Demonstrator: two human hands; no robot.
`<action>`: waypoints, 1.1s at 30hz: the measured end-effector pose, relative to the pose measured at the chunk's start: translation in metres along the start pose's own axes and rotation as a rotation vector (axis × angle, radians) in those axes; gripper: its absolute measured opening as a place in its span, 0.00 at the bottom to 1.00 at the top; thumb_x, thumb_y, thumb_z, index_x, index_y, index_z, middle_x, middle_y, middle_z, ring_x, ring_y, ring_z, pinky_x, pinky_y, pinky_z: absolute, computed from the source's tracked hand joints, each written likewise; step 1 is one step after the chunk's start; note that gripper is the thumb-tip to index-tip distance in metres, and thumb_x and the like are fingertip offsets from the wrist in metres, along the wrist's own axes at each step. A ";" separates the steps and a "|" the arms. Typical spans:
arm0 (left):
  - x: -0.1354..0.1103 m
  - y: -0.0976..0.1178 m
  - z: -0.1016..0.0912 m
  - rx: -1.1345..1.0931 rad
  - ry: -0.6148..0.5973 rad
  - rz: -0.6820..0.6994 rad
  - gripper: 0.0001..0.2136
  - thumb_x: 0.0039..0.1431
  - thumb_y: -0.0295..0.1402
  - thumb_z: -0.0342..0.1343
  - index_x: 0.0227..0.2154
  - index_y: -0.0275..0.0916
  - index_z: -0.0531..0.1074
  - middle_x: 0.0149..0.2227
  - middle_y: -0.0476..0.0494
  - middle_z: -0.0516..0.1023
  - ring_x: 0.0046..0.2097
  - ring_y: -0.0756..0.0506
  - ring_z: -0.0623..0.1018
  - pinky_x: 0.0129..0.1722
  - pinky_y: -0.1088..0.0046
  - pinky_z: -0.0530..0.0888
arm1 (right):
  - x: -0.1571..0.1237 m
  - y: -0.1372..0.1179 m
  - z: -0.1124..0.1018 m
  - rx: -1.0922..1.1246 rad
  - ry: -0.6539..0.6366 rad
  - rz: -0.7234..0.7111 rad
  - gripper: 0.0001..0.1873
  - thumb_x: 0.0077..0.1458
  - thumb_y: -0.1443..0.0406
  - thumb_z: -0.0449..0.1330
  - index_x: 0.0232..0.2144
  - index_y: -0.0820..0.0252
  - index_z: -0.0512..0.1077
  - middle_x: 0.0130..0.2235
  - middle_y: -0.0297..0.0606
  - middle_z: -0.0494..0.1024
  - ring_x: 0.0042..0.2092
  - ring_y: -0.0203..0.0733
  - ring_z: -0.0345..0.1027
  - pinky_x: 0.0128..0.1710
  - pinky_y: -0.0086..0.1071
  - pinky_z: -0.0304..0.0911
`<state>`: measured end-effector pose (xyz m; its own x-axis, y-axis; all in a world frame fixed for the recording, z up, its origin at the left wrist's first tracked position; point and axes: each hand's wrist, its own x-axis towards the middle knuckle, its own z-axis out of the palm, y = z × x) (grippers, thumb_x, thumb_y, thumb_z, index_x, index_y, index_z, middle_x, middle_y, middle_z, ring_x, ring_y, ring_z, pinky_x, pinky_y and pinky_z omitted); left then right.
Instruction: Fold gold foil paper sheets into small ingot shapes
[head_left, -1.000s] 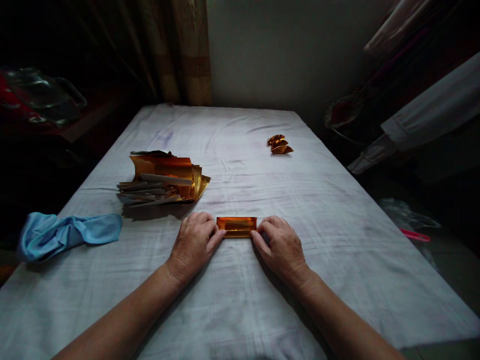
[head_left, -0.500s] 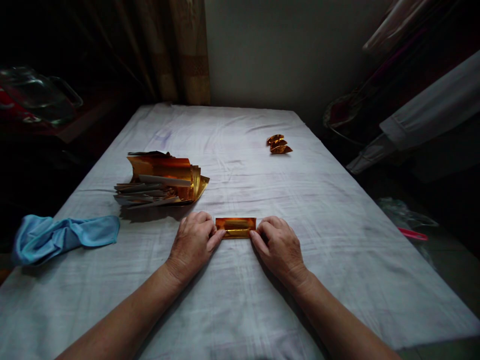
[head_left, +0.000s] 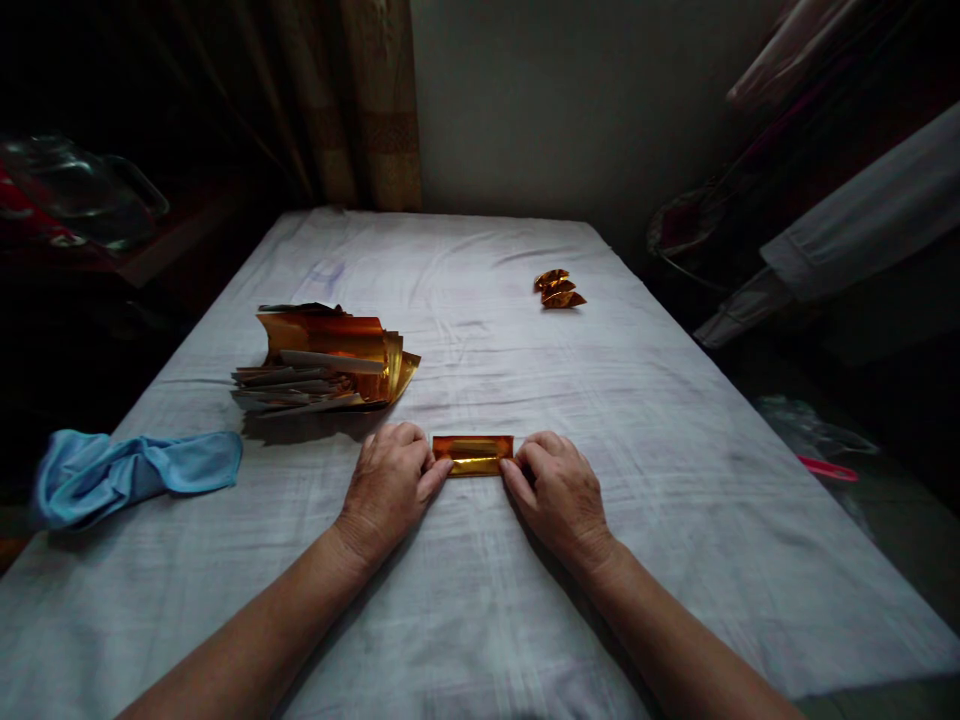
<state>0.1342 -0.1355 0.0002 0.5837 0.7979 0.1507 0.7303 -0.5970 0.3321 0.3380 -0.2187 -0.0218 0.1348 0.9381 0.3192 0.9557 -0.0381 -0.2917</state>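
Observation:
A folded strip of shiny gold foil paper [head_left: 474, 454] lies on the white cloth between my hands. My left hand [head_left: 391, 478] pinches its left end, thumb on top and fingers curled. At the right end, my right hand [head_left: 556, 492] grips it the same way. Beyond my left hand sits a loose stack of gold foil paper sheets [head_left: 330, 360], curved, with grey-white backs showing. Several small folded gold foil pieces [head_left: 559, 289] stand close together farther off on the right.
A light blue cloth [head_left: 139, 475] lies crumpled at the left edge of the cloth-covered table [head_left: 465, 600]. A glass jug [head_left: 82, 190] stands in the dark at left. Hanging clothes [head_left: 862, 210] and a pink-handled item [head_left: 829, 468] are off the right side.
Hardly anything differs. Both hands keep hold of the foil strip's ends, and the whole view has shifted very slightly.

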 end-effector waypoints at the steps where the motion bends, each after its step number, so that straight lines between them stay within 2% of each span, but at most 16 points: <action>1: 0.001 0.000 -0.001 0.001 -0.010 -0.006 0.12 0.62 0.36 0.59 0.24 0.39 0.70 0.35 0.44 0.74 0.40 0.41 0.71 0.42 0.62 0.67 | 0.000 0.000 0.000 -0.005 -0.002 0.000 0.12 0.61 0.62 0.58 0.25 0.55 0.65 0.32 0.37 0.72 0.35 0.43 0.63 0.37 0.36 0.56; 9: 0.003 -0.002 -0.001 0.011 0.025 0.027 0.14 0.63 0.38 0.58 0.23 0.39 0.70 0.33 0.45 0.74 0.37 0.43 0.70 0.38 0.65 0.67 | 0.000 -0.001 0.001 -0.003 0.007 -0.009 0.12 0.61 0.62 0.57 0.25 0.55 0.65 0.32 0.37 0.71 0.35 0.43 0.63 0.36 0.36 0.56; 17: 0.004 -0.004 0.001 0.065 0.015 0.036 0.14 0.62 0.39 0.59 0.23 0.38 0.71 0.34 0.44 0.74 0.38 0.43 0.71 0.38 0.64 0.67 | 0.000 0.000 0.001 0.011 -0.003 0.005 0.12 0.60 0.62 0.58 0.25 0.55 0.65 0.32 0.37 0.71 0.35 0.43 0.63 0.37 0.36 0.56; 23: 0.002 0.000 -0.001 0.087 0.023 -0.017 0.10 0.60 0.37 0.61 0.27 0.39 0.70 0.34 0.46 0.73 0.38 0.43 0.72 0.38 0.66 0.66 | -0.002 0.001 0.004 0.053 0.043 0.017 0.04 0.60 0.63 0.58 0.36 0.56 0.69 0.35 0.37 0.73 0.37 0.44 0.65 0.38 0.36 0.58; 25: 0.001 0.001 0.000 0.087 0.042 -0.009 0.07 0.60 0.36 0.61 0.31 0.40 0.71 0.36 0.46 0.74 0.39 0.42 0.72 0.38 0.65 0.66 | -0.003 0.002 0.005 0.076 0.032 -0.006 0.03 0.61 0.63 0.58 0.36 0.55 0.71 0.38 0.38 0.74 0.39 0.44 0.66 0.39 0.36 0.58; 28: -0.001 0.004 0.003 0.086 0.104 0.080 0.02 0.62 0.33 0.60 0.34 0.42 0.73 0.39 0.46 0.75 0.42 0.42 0.72 0.41 0.64 0.66 | -0.003 0.004 0.005 0.074 0.018 -0.020 0.04 0.61 0.62 0.59 0.34 0.55 0.72 0.38 0.38 0.74 0.40 0.44 0.66 0.39 0.36 0.59; 31: -0.004 0.008 0.006 0.154 0.167 0.269 0.04 0.64 0.29 0.57 0.33 0.43 0.75 0.39 0.46 0.77 0.43 0.42 0.73 0.46 0.62 0.65 | -0.002 0.003 0.003 0.055 0.009 -0.019 0.04 0.60 0.62 0.61 0.34 0.55 0.73 0.38 0.38 0.74 0.40 0.44 0.67 0.39 0.36 0.59; 33: -0.007 0.010 0.007 0.222 0.149 0.385 0.05 0.64 0.27 0.55 0.34 0.41 0.75 0.37 0.45 0.78 0.41 0.42 0.73 0.46 0.62 0.66 | -0.001 0.001 0.002 0.045 0.007 -0.015 0.04 0.59 0.63 0.61 0.33 0.56 0.73 0.38 0.38 0.74 0.40 0.44 0.67 0.39 0.36 0.59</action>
<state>0.1400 -0.1482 -0.0045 0.7817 0.5083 0.3614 0.5382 -0.8425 0.0207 0.3386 -0.2189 -0.0248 0.1226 0.9361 0.3298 0.9449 -0.0084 -0.3274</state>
